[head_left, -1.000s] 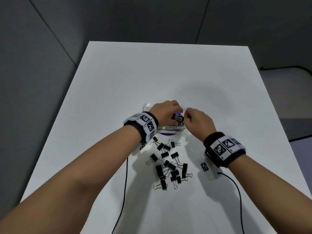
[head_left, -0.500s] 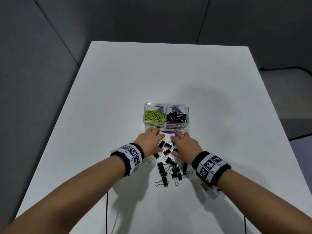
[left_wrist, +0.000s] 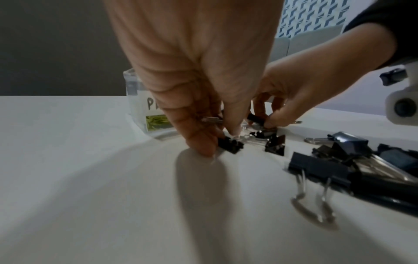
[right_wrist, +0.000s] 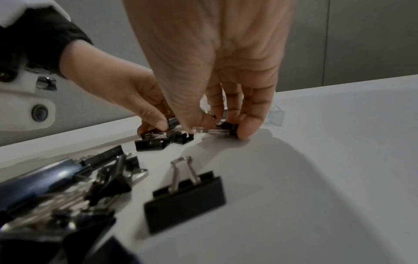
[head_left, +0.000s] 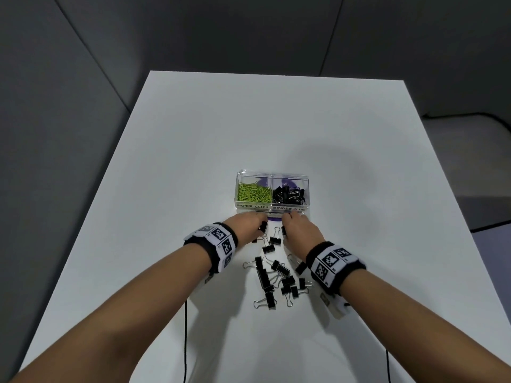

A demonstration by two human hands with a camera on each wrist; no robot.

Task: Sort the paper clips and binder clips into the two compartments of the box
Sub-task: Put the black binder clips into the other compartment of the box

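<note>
A clear two-compartment box [head_left: 271, 208] holds green paper clips [head_left: 253, 192] on the left and black binder clips [head_left: 289, 196] on the right. Just in front of it, my left hand [head_left: 261, 225] pinches a small black binder clip [left_wrist: 230, 145] against the table. My right hand [head_left: 286, 227] pinches another small binder clip [right_wrist: 228, 128] by its wire handle, close beside the left hand. A loose pile of black binder clips [head_left: 276, 275] lies on the white table between my wrists.
The white table [head_left: 193, 161] stretches wide beyond and beside the box. A larger binder clip [right_wrist: 185, 198] lies alone near my right wrist. Thin black cables [head_left: 185, 341] trail from both wristbands toward the near table edge.
Both hands came back from above the binder clip compartment to the near side of the box. They have since settled on the pile's top edge and pinched a clip each.
</note>
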